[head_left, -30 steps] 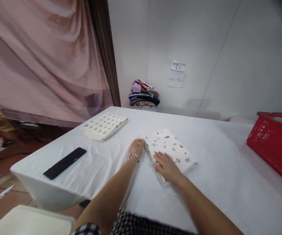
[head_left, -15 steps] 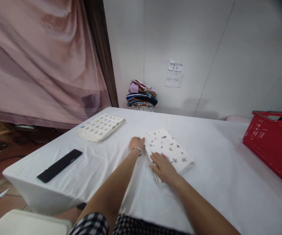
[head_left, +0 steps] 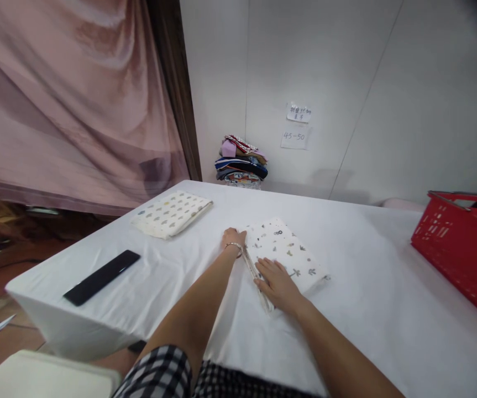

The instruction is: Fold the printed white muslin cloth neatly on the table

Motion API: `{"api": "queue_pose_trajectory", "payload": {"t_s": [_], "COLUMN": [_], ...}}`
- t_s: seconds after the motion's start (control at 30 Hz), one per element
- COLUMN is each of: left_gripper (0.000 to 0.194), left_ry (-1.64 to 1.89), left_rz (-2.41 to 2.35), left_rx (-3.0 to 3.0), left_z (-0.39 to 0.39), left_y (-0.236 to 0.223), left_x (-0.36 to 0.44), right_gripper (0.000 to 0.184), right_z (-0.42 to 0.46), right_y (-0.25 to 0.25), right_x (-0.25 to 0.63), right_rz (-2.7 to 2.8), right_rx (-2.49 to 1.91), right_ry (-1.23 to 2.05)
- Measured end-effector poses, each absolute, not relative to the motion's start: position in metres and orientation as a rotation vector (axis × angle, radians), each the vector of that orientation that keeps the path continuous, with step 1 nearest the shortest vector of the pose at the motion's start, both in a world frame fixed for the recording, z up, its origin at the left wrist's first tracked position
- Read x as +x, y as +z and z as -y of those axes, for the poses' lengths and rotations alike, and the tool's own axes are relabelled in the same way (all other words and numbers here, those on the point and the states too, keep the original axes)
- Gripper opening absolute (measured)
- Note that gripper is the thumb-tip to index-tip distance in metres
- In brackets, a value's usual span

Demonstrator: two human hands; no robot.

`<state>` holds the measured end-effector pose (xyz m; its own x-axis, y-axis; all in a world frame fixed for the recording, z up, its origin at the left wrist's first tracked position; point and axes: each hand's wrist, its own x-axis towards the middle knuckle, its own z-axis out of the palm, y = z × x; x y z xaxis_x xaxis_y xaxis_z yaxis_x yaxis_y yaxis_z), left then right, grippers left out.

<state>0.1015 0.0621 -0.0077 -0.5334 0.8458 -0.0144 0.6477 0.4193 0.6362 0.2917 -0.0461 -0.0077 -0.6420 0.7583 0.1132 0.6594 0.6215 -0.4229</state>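
A folded white cloth [head_left: 290,243] printed with small grey and green plant-like motifs lies on the white-covered table [head_left: 366,287]. At its far left corner is my left hand [head_left: 234,237], bracelet on the wrist, fingers curled against the edge with the fingertips partly hidden. My right hand [head_left: 277,282] rests flat on the near left part of the cloth, fingers stretched over its top. The stacked layers show along the left edge between both hands. To the left lies another folded cream cloth [head_left: 174,214] with a repeated grey motif.
A flat black object [head_left: 102,277] lies at the table's left. On the right stands a red plastic basket [head_left: 457,243]. Behind the far edge is a stack of folded fabrics [head_left: 241,160] by the wall. A pale seat or lid [head_left: 47,376] sits at lower left.
My left hand has shifted slightly up along the cloth's far left corner, its fingers curling more. The right hand stays flat on the cloth. The view has swung slightly.
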Motion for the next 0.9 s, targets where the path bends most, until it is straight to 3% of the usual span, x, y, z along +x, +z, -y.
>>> {"api": "queue_pose_trajectory", "payload": {"t_s": [0.4, 0.63, 0.73, 0.9], "left_gripper": [0.030, 0.045, 0.052, 0.044], "left_ry": [0.792, 0.823, 0.911, 0.773], "left_rz": [-2.328, -2.402, -2.411, -2.161], "left_rx": [1.332, 1.377, 1.587, 2.149], "left_z": [-0.059, -0.050, -0.045, -0.031], "left_y": [-0.009, -0.005, 0.002, -0.002], "left_x": [0.092, 0.096, 0.106, 0.124], "right_gripper": [0.048, 0.047, 0.045, 0.043], "right_z": [0.046, 0.046, 0.047, 0.049], "right_y": [-0.007, -0.006, -0.005, -0.002], "right_x": [0.292, 0.293, 0.292, 0.291], "right_rz": [2.563, 2.558, 2.555, 2.553], "right_rx": [-1.152, -1.136, -1.131, -1.119], "right_ry": [0.504, 0.492, 0.490, 0.476]}}
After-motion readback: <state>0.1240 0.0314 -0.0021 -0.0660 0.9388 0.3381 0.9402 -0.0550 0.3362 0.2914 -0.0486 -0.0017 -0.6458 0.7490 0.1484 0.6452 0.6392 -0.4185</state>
